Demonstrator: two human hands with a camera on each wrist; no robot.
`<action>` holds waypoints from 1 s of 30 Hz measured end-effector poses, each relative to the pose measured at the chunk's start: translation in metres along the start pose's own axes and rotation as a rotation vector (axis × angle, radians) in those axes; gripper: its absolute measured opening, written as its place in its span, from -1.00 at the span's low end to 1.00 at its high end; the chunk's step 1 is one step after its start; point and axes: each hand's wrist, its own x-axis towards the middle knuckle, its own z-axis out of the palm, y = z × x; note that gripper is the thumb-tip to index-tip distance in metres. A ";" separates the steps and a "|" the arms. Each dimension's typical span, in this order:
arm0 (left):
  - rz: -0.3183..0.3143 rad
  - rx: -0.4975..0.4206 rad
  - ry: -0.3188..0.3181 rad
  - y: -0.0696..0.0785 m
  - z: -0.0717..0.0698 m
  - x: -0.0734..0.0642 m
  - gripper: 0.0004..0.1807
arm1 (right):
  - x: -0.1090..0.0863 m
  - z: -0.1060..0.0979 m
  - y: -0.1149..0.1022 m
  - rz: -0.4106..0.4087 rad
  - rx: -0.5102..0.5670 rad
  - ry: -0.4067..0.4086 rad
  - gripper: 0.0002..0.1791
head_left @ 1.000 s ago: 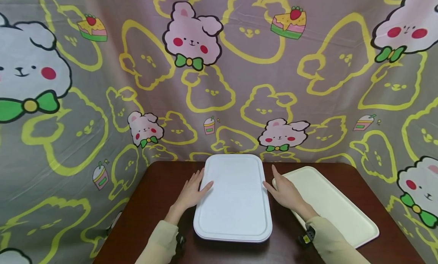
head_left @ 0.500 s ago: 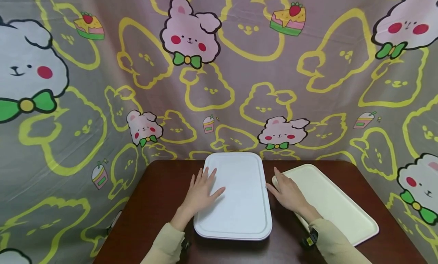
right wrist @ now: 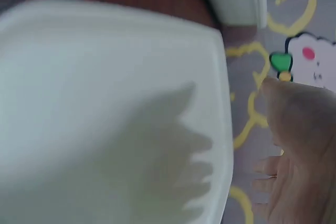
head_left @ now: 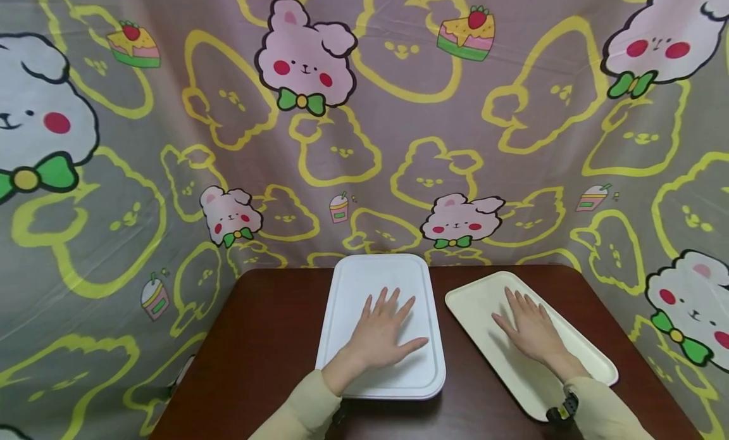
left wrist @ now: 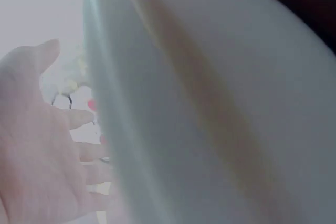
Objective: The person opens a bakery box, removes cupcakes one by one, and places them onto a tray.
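A white lidded box (head_left: 378, 275), rounded at its corners, lies lengthwise in the middle of the table. Over its lid my left hand (head_left: 378, 335) is spread, fingers straight and thumb out to the right. To the right, a shallow cream tray (head_left: 481, 294) lies at a slant. My right hand (head_left: 532, 332) hovers above this tray with its fingers extended. In the right wrist view the hand's shadow falls across the tray (right wrist: 105, 61), apart from the hand itself. The left wrist view shows the palm (left wrist: 37, 145) beside the pale lid (left wrist: 152, 108). Neither hand holds anything.
The dark reddish-brown table (head_left: 267, 339) reaches back to a hanging cloth (head_left: 364, 174) printed with rabbits and yellow outlines, which surrounds it on the back and both sides. A strip of tabletop (head_left: 467, 364) separates the box from the tray.
My left hand has moved right, from the box's left edge to over its lid. The right hand has left the box's right side and shifted right over the cream tray.
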 end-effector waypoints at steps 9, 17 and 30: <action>0.110 0.072 -0.078 0.047 0.012 0.005 -0.04 | -0.022 -0.004 0.051 0.091 -0.050 -0.079 -0.07; 0.197 0.142 -0.128 0.086 0.023 0.004 -0.05 | -0.028 -0.014 0.075 0.128 -0.054 -0.160 -0.06; 0.222 0.287 -0.238 0.155 0.075 0.013 -0.06 | -0.032 0.001 0.090 0.100 -0.044 -0.205 0.09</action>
